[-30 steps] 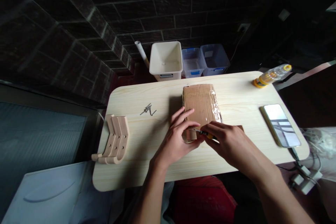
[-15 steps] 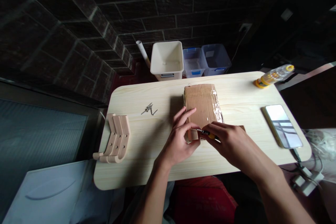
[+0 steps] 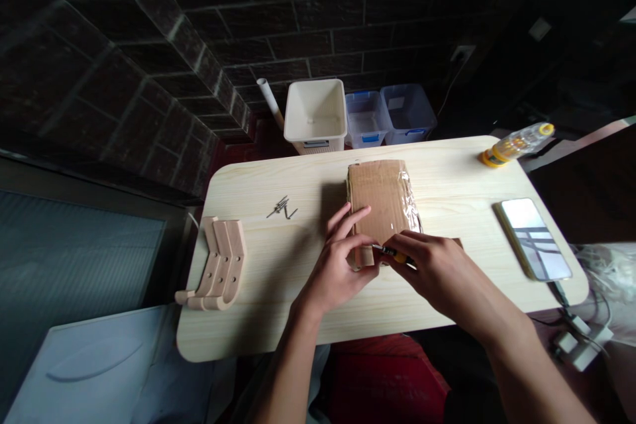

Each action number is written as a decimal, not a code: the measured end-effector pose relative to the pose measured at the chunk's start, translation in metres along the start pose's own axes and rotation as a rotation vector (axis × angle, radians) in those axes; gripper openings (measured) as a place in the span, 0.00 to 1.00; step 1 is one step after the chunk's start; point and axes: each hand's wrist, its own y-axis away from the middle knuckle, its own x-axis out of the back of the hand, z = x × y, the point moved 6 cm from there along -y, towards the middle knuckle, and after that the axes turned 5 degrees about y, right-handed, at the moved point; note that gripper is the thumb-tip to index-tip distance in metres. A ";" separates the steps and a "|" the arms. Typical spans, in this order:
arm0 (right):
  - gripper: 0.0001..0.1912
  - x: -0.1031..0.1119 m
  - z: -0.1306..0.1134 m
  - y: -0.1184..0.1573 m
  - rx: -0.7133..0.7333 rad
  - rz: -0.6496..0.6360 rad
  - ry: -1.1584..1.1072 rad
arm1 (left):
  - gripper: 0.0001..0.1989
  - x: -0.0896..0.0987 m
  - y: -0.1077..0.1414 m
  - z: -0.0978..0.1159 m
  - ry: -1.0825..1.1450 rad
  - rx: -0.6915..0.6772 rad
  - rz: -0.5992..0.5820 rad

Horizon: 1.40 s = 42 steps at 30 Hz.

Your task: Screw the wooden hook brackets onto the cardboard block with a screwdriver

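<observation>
A cardboard box wrapped in clear tape lies on the table in front of me. At its near end my left hand grips a small wooden piece, thumb and index finger around it and other fingers resting on the box. My right hand is closed around a screwdriver with a yellow and black handle. The tool's tip points left, at the wooden piece beside my left fingertips. Whether it touches a screw is hidden by my fingers. Part of another wooden piece shows behind my right wrist.
Several screws lie in a loose pile left of the box. Wooden hooks with drilled holes sit at the table's left edge. Rightward are a phone and a clear yellow-ended container. Bins stand beyond the table.
Both hands keep nearly the same place and grip at the near end of the box. The view has shifted very slightly.
</observation>
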 end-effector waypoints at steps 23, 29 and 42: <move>0.08 0.005 -0.003 -0.001 -0.026 -0.011 -0.043 | 0.05 -0.002 -0.001 -0.001 -0.012 0.009 0.028; 0.10 0.027 -0.007 0.005 0.006 0.090 -0.139 | 0.05 -0.001 -0.002 0.000 -0.001 0.005 0.028; 0.15 0.077 0.020 0.037 -0.069 0.291 -0.243 | 0.03 -0.001 -0.002 0.001 0.003 -0.009 0.024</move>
